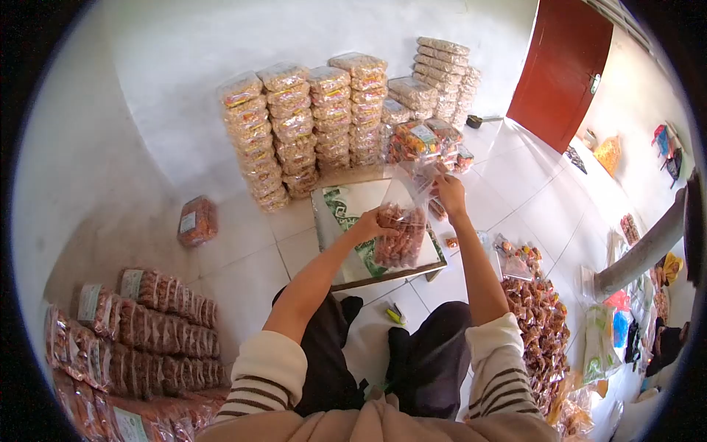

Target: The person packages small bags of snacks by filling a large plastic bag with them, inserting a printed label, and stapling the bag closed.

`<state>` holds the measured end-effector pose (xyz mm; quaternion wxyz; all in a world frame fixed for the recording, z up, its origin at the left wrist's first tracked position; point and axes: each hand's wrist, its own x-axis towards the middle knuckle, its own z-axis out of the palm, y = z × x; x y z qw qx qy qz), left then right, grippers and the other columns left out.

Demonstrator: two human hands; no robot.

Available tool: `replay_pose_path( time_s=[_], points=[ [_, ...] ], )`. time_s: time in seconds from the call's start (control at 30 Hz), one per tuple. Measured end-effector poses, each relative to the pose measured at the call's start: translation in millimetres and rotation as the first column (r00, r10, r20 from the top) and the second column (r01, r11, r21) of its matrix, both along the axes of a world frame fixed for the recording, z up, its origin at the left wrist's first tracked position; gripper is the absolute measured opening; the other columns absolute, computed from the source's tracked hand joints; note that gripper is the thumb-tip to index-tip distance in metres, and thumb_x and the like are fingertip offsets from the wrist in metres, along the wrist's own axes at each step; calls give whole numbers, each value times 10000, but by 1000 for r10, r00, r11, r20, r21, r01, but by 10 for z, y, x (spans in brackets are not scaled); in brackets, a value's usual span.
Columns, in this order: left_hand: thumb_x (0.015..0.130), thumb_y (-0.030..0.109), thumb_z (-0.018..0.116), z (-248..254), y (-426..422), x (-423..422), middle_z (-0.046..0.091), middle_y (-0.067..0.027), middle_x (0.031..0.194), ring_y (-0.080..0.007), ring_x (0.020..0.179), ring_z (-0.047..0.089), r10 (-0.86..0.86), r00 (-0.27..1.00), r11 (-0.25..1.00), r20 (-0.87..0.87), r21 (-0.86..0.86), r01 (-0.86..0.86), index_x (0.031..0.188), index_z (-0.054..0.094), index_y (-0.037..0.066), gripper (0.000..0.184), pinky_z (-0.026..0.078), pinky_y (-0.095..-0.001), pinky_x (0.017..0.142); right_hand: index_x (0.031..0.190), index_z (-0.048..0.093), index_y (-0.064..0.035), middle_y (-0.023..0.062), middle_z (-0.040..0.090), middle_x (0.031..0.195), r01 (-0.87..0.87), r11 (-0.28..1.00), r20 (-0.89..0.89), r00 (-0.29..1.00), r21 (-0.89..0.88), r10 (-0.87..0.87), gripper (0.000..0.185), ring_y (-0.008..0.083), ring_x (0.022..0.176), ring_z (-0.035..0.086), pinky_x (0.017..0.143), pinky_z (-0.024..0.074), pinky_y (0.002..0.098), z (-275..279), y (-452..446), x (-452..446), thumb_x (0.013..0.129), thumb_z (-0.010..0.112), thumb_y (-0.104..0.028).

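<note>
A clear plastic bag packed with small reddish-brown packets stands on a low table in front of me. My left hand is closed around the bag's left side, near the top of the packets. At the loose upper end of the bag, my right hand grips the gathered plastic with bent fingers. Part of the right fingers is hidden behind the film. Just beyond the table lies a filled bag with a white label, on a pile of similar bags.
Tall stacks of packed bags line the wall. Rows of brown packs lie at my left, and a single pack sits apart. Loose packets are heaped at my right. A yellow-green tool lies between my feet. A red door stands behind.
</note>
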<state>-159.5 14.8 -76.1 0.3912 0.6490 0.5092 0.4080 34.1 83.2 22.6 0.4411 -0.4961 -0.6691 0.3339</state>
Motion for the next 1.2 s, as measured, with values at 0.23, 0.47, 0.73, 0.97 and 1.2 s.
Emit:
replay_pose_path(
  time_s=[0.23,0.47,0.73,0.97,1.2],
  points=[
    [588,340,780,-242,114,-117,532,-105,1150,-219,1066,492,-39,977,996,-211,66,55,1206,462,101,735,380,-338,901,968,557,-29,131,576,907,-64,947,-86,992,316,95,321,254,847,529,777,401,371,-228,-152,196,801,569,-303],
    [591,289,791,-296,187,-193,576,-72,1019,-202,945,532,27,985,999,-168,49,-19,1170,478,102,685,410,-315,838,867,618,-102,64,581,913,-493,696,613,784,522,96,212,251,995,429,945,287,394,15,-225,134,695,651,-220],
    [573,318,795,-367,188,-237,584,-116,952,-242,842,565,67,989,980,-129,193,-41,1080,481,62,649,449,-337,735,741,643,-60,85,611,764,-527,731,683,721,434,115,135,275,954,491,894,357,384,173,-360,-73,746,584,-182],
    [669,293,738,-186,33,-383,508,-120,1129,-265,981,523,-30,999,998,-38,49,32,1201,387,79,672,426,-362,829,795,646,-41,122,616,822,-622,700,641,704,351,305,133,300,825,567,693,463,332,415,-21,-510,757,551,-126],
    [639,236,749,-634,102,-356,462,-189,1191,-330,1070,477,71,957,996,-282,64,-55,1270,259,39,824,393,-398,874,990,605,-77,122,625,901,-705,647,874,82,-289,480,326,244,846,595,717,477,339,-186,431,-978,672,655,-127]
  ],
)
